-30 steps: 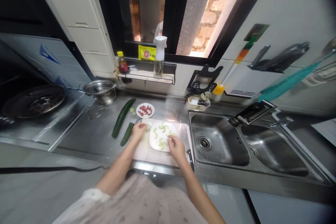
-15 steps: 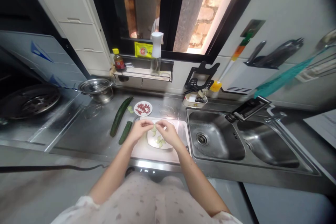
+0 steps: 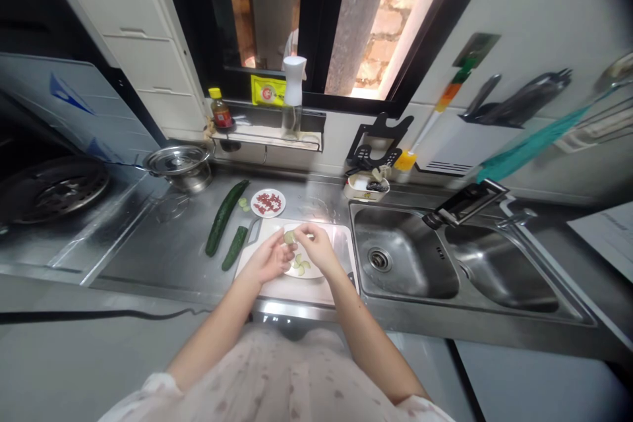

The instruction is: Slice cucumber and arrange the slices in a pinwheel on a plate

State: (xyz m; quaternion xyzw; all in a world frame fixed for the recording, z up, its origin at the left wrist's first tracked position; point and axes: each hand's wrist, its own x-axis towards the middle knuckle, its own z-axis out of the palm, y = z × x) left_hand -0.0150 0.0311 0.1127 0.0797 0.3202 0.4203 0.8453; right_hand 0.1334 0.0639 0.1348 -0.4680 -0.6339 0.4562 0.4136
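Pale green cucumber slices (image 3: 289, 237) are held up between my two hands, above a white plate (image 3: 316, 272). My left hand (image 3: 271, 258) is turned palm up, its fingers curled and its thumb against the slices. From the other side my right hand (image 3: 315, 247) pinches them with thumb and fingertips. More cucumber slices (image 3: 301, 266) lie fanned out on the plate. Under the plate is a light cutting board (image 3: 277, 291). To the left lie a long cucumber (image 3: 226, 217) and a shorter cut piece of cucumber (image 3: 235, 248).
A small plate of chopped red bits (image 3: 268, 203) stands behind the board, with a few cucumber slices (image 3: 243, 204) beside it. A lidded steel pot (image 3: 182, 168) is at the back left. The double sink (image 3: 405, 250) and faucet (image 3: 465, 208) adjoin the board on the right.
My left hand has rolled from a fingertip pinch to palm up with curled fingers. My right hand remains in its pinch, and the slices between the hands now show face-on.
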